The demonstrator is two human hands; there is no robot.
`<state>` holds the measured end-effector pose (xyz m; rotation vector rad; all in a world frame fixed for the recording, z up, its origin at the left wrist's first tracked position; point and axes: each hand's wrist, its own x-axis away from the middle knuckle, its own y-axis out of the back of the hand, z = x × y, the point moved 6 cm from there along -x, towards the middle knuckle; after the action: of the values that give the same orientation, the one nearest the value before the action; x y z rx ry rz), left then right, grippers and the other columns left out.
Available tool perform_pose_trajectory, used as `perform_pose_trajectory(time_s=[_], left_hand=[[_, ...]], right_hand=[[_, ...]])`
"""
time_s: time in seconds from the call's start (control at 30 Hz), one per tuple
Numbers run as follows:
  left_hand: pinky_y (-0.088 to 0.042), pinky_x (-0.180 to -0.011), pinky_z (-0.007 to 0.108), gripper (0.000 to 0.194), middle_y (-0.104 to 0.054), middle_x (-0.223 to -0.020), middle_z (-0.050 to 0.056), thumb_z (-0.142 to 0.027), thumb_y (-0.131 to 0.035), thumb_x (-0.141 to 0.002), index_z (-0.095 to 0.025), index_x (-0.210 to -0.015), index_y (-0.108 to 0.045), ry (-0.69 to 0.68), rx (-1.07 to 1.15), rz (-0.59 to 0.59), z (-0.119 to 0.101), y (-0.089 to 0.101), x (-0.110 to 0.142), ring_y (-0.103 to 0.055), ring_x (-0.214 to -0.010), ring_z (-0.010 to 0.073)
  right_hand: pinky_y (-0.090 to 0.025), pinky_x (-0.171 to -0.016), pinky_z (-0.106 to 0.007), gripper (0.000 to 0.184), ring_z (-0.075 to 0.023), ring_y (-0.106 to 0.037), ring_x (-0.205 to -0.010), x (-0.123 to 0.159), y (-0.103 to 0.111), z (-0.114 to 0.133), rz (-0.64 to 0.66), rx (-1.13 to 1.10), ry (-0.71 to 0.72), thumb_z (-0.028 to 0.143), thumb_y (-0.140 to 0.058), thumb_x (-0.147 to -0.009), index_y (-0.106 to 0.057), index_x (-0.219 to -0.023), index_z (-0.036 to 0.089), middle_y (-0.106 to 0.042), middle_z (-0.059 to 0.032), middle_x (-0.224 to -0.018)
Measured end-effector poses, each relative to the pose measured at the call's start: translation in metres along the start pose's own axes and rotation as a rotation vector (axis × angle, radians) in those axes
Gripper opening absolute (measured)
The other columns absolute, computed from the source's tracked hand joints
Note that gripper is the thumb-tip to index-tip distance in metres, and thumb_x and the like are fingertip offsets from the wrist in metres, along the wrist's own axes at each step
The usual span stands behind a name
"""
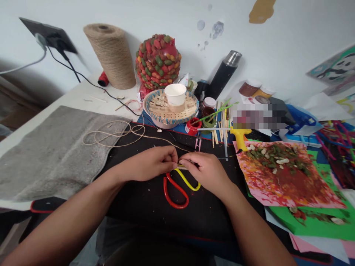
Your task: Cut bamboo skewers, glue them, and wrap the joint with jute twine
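Note:
My left hand [156, 162] is closed, its thumb and fingers pinched together at the left end of a short twine-wrapped piece [182, 167]. Close beside it, my right hand [208, 170] is closed over the right part of that piece. Below the fingers hang two bent, glossy loops, a red loop [177, 206] and a yellow loop [194, 188]; how they join under the fingers is hidden. A strand of jute twine [163, 139] runs from loose coils on the left to the hands.
Behind stand a large twine spool [111, 55], a painted-peanut ball [158, 62], a woven tray [155, 107] with a paper cup [175, 94], and a black thermos [223, 75]. Paint jars, sticks and a yellow glue gun [240, 137] lie rightward, beside painted paper [285, 177]. Grey felt [55, 155] lies left.

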<state>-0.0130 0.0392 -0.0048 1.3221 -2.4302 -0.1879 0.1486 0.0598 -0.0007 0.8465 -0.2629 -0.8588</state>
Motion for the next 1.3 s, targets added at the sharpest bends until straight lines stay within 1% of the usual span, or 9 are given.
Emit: perform_pose_trajectory(time_s=[0.23,0.37,0.47,0.7,0.83,0.9,1.0,1.07,1.3], left_hand=[[-0.041,-0.061,0.025,0.015,-0.063,-0.075,-0.002,-0.034,-0.057,-0.096,-0.02,-0.095,-0.059,0.035,-0.079,-0.192,0.007,0.012,-0.003,-0.054,-0.066,0.0147],[-0.039,-0.056,0.023,0.017,-0.062,-0.072,-0.003,-0.037,-0.059,-0.096,-0.019,-0.097,-0.059,0.041,-0.009,-0.256,0.009,0.015,-0.004,-0.052,-0.062,0.013],[-0.038,-0.052,0.021,0.019,-0.059,-0.069,-0.005,-0.038,-0.061,-0.097,-0.019,-0.098,-0.057,0.036,0.135,-0.262,0.01,0.016,-0.005,-0.049,-0.057,0.0109],[-0.024,-0.042,0.014,0.024,-0.049,-0.059,-0.009,-0.039,-0.067,-0.097,-0.019,-0.096,-0.053,-0.024,0.525,-0.089,0.001,0.008,-0.001,-0.034,-0.047,0.0056],[-0.019,-0.04,0.013,0.025,-0.05,-0.06,-0.008,-0.036,-0.071,-0.096,-0.018,-0.096,-0.054,0.012,0.675,0.033,-0.001,0.002,0.002,-0.029,-0.046,0.0042],[-0.017,-0.04,0.013,0.024,-0.05,-0.061,-0.007,-0.035,-0.072,-0.096,-0.018,-0.096,-0.055,0.025,0.719,0.116,-0.002,-0.003,0.004,-0.028,-0.046,0.0041],[-0.017,-0.039,0.014,0.025,-0.048,-0.061,-0.008,-0.036,-0.073,-0.095,-0.019,-0.097,-0.055,0.049,0.724,0.223,-0.003,-0.008,0.006,-0.025,-0.047,0.0044],[-0.017,-0.04,0.014,0.026,-0.046,-0.062,-0.008,-0.038,-0.073,-0.095,-0.019,-0.097,-0.055,0.065,0.685,0.265,-0.002,-0.011,0.007,-0.026,-0.048,0.0049],[-0.028,-0.046,0.016,0.028,-0.046,-0.068,-0.007,-0.043,-0.069,-0.097,-0.02,-0.098,-0.054,0.095,0.432,0.24,0.001,-0.012,0.007,-0.035,-0.056,0.008]], right_hand=[[-0.059,-0.085,-0.033,0.018,-0.0211,-0.08,-0.094,0.002,0.0,0.008,-0.039,-0.021,0.081,0.024,-0.063,-0.105,-0.081,-0.108,0.024,-0.085,-0.0027,-0.107],[-0.059,-0.086,-0.031,0.017,-0.0208,-0.08,-0.094,0.003,-0.004,0.012,-0.015,-0.022,0.096,0.023,-0.064,-0.105,-0.081,-0.11,0.023,-0.085,-0.0027,-0.109],[-0.058,-0.089,-0.031,0.02,-0.0203,-0.08,-0.099,0.003,-0.006,0.013,-0.004,-0.054,0.093,0.023,-0.062,-0.106,-0.081,-0.112,0.024,-0.084,-0.0024,-0.114],[-0.054,-0.079,-0.031,0.024,-0.02,-0.077,-0.083,0.001,-0.01,0.008,0.042,-0.072,0.039,0.028,-0.061,-0.108,-0.082,-0.099,0.022,-0.084,-0.0028,-0.093],[-0.054,-0.085,-0.031,0.023,-0.0206,-0.078,-0.093,0.0,-0.01,0.009,0.057,-0.204,0.028,0.025,-0.061,-0.107,-0.083,-0.103,0.025,-0.085,-0.0038,-0.104],[-0.053,-0.082,-0.029,0.024,-0.019,-0.078,-0.091,0.0,-0.01,0.01,0.07,-0.25,0.04,0.023,-0.06,-0.106,-0.084,-0.103,0.025,-0.085,-0.0028,-0.104],[-0.05,-0.071,-0.026,0.018,-0.017,-0.075,-0.079,0.0,-0.009,0.008,0.061,-0.264,0.035,0.022,-0.066,-0.103,-0.084,-0.098,0.023,-0.084,-0.0022,-0.093],[-0.048,-0.068,-0.026,0.015,-0.0164,-0.073,-0.076,-0.001,-0.008,0.005,0.057,-0.249,0.028,0.023,-0.069,-0.101,-0.083,-0.097,0.022,-0.083,-0.0018,-0.089],[-0.048,-0.075,-0.028,0.014,-0.0172,-0.072,-0.08,0.0,-0.011,-0.002,0.093,-0.033,0.044,0.014,-0.071,-0.1,-0.082,-0.097,0.022,-0.082,-0.0015,-0.09]])
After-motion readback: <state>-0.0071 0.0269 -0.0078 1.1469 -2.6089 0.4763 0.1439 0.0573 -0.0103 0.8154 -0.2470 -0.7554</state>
